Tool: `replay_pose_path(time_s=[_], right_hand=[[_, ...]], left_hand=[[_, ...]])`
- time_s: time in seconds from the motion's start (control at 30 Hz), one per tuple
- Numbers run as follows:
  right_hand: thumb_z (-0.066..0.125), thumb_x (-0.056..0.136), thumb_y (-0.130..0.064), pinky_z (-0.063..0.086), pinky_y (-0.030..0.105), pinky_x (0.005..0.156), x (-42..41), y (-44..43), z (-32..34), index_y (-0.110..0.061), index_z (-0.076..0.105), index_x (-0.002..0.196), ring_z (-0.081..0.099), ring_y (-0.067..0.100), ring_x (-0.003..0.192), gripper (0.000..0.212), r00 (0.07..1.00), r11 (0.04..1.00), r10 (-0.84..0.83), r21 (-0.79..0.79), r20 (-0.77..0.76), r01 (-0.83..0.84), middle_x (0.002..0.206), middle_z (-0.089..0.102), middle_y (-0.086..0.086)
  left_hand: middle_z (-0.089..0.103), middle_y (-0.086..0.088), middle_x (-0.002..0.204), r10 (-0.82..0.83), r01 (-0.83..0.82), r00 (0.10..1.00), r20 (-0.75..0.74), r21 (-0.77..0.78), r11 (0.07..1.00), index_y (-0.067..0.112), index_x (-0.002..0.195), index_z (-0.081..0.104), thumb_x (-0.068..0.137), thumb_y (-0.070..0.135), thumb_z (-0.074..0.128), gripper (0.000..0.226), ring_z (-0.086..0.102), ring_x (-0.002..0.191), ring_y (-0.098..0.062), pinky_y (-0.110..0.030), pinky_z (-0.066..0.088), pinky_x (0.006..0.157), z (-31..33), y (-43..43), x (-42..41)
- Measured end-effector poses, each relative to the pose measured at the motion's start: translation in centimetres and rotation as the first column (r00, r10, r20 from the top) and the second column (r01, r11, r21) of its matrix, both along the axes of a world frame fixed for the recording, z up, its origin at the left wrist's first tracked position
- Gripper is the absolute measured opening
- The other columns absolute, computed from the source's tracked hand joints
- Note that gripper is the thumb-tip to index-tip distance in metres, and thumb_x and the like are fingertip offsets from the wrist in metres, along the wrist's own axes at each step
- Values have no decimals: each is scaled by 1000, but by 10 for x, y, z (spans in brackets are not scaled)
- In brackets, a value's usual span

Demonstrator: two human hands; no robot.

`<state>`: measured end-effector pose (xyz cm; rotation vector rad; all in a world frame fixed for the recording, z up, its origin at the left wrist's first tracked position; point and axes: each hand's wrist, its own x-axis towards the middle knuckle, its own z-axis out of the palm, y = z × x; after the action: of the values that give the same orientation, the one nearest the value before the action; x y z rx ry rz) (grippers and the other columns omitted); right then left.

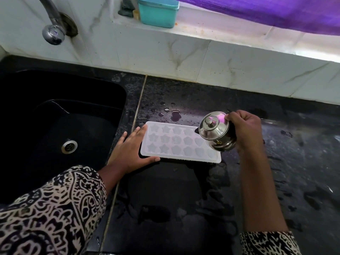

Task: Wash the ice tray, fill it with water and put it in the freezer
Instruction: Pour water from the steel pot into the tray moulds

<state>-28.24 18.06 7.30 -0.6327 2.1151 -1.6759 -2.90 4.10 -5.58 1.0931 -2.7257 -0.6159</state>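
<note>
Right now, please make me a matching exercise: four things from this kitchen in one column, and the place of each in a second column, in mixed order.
Things:
1. ice tray
2. steel pot
3. teal box
4. tap

Places:
a. on the window ledge
b. held tilted in the right hand, over the tray's right end
c. on the wall above the sink
d. flat on the black counter, left hand at its left end

Pairs: 1-d, 2-b, 3-a, 4-c
</note>
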Motion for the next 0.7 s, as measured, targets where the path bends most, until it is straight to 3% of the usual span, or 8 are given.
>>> replay_pose_path(time_s=[0.53, 0.7], right_hand=[[61, 79, -7, 41, 20, 50, -1, 1, 0, -14, 45, 54, 41, 9, 48, 30, 1000, 1000, -11, 1, 7, 11, 52, 43, 0], [59, 77, -3, 39, 19, 48, -3, 1, 2, -7, 51, 63, 40, 9, 49, 16, 992, 998, -36, -53, 121, 43, 52, 42, 0]], left_hand=[[13, 10, 162, 1, -1, 1000, 15, -11, 1000, 26, 155, -2, 65, 92, 38, 118, 5, 147, -1, -36, 0, 122, 1, 1, 0], [13, 9, 162, 0, 0, 1000, 3, -8, 1000, 26, 156, 0, 65, 92, 38, 118, 6, 147, -3, -37, 1, 122, 0, 1, 0]])
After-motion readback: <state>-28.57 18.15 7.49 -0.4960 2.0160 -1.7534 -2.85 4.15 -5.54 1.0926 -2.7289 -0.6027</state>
